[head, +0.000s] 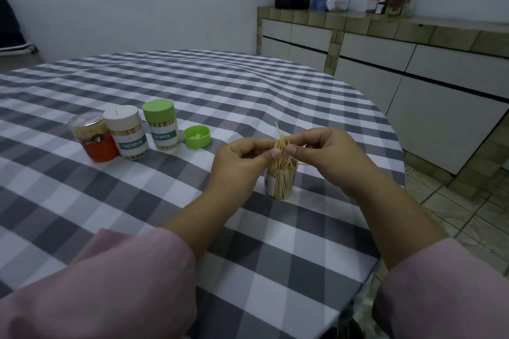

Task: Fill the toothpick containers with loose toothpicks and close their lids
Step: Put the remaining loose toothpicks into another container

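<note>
1. You were in the filling step: both hands met over the open jar (281, 183), which stood on the checked cloth (248, 91) near the table's right edge, already crowded with toothpicks leaning at angles.

2. Your left hand (242, 158) pinched the bundle (281, 146) between thumb and fingers; your right hand (325, 151) pinched the same bundle from the other side. The sticks' lower ends reached into the jar's mouth, their upper tips fanned out above your thumbs. One stick poked sideways past the rim on the right.

3. The green lid (197, 136) lay upside down on the cloth, well apart from the jar and just beside the green-capped jar (161, 125). By colour and position it seemed to belong to the open jar.

4. Three jars looked finished: the red jar (95, 137), the white-capped jar (127, 132) and the green-capped one stood in a row, lids on, toothpicks showing through their walls.

5. The next move likely called for squaring the bundle upright, easing it down among the sticks already inside, and tucking in the stray one.

6. After that you would have needed to reach left for the lid, turn it over and press it on.
</note>
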